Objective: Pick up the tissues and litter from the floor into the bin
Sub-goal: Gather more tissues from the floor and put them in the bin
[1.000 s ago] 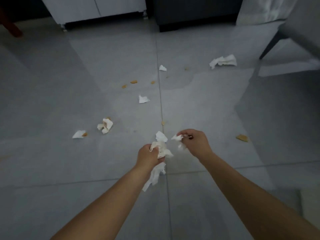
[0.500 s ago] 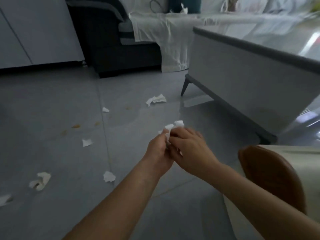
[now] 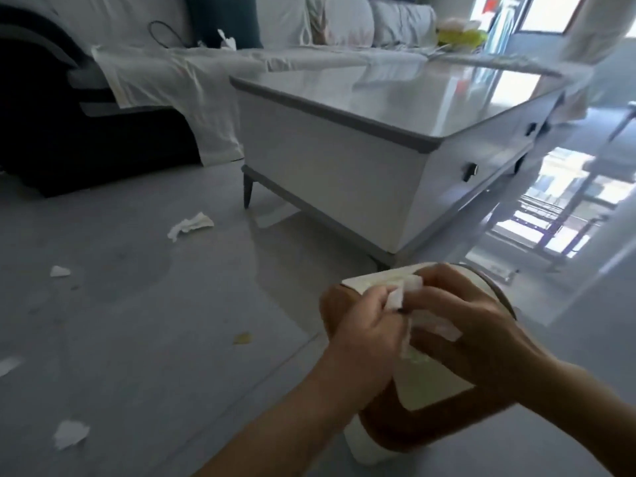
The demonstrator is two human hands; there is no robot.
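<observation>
1. Your left hand [image 3: 364, 325] and right hand [image 3: 471, 325] both pinch the wad of tissues [image 3: 399, 297] between them, closed tight so no scraps drop.
2. You hold it directly over the swing-lid bin [image 3: 430, 383], whose cream lid looks shut, likely to push it through.
3. A crumpled tissue [image 3: 191, 224] and smaller scraps [image 3: 70, 433] lie on the tiled floor [image 3: 155, 321], well apart from the bin.
</observation>
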